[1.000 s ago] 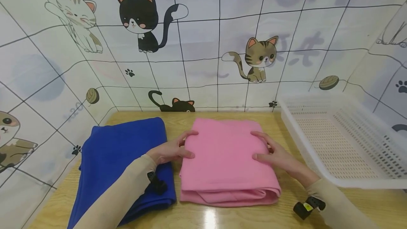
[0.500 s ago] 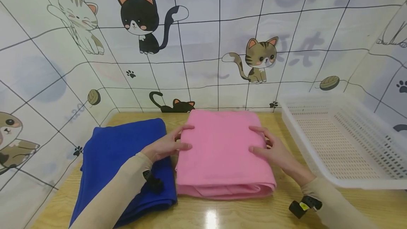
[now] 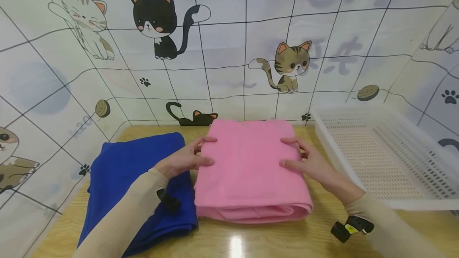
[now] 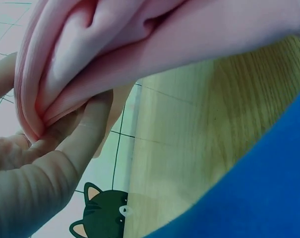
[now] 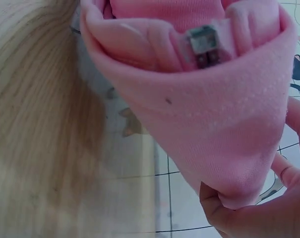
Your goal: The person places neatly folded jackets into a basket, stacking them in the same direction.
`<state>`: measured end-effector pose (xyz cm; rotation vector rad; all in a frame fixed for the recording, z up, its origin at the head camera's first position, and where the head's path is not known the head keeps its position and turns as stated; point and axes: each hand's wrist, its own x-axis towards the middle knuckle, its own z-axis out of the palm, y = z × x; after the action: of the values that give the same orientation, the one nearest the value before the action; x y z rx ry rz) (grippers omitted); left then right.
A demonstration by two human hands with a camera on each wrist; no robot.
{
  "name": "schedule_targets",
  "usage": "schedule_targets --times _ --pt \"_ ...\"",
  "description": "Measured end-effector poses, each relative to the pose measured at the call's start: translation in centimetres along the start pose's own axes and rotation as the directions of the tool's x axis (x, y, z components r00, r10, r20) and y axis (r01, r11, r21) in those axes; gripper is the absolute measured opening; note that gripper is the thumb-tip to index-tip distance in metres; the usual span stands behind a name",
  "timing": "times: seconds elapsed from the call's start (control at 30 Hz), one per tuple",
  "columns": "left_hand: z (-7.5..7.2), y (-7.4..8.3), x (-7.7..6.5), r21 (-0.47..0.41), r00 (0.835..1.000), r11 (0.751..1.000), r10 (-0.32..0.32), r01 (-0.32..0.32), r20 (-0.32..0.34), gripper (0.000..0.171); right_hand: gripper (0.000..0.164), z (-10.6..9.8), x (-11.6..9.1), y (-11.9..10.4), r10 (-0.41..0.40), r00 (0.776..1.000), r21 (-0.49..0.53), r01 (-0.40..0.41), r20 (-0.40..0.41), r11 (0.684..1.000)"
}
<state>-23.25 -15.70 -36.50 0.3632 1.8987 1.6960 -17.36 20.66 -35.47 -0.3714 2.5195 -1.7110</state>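
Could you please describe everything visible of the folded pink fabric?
The folded pink fabric looks soft and forms a roughly rectangular bundle, smooth on top, with loose layers at its near edge and a small tag-like patch among folds. The left hand and right hand grip its opposite sides; it seems raised above the wooden table, between folded blue fabric and a white plastic basket.

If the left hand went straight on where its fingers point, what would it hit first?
Most likely the pink folded cloth: the left hand is gripping its side, so going straight on would push into it.
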Motion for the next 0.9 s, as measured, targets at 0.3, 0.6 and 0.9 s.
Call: schedule_targets --times 0.3,0.6,0.9 --pt "0.3 1.2 0.3 0.026 1.000 0.999 0.027 -0.027 -0.004 0.072 0.063 -2.2 0.9 -2.0 0.013 0.997 -0.052 -0.009 0.075 0.999" --pt "1.5 2.2 1.0 0.048 0.999 0.998 0.041 -0.041 -0.005 0.072 0.063 -4.5 1.3 -1.9 -0.005 0.993 -0.155 0.023 0.117 0.988" --pt "2.7 3.3 2.2 0.033 0.997 0.997 0.073 -0.073 -0.014 0.070 0.064 -6.3 1.2 -1.8 0.017 0.996 -0.199 0.002 0.092 0.980"
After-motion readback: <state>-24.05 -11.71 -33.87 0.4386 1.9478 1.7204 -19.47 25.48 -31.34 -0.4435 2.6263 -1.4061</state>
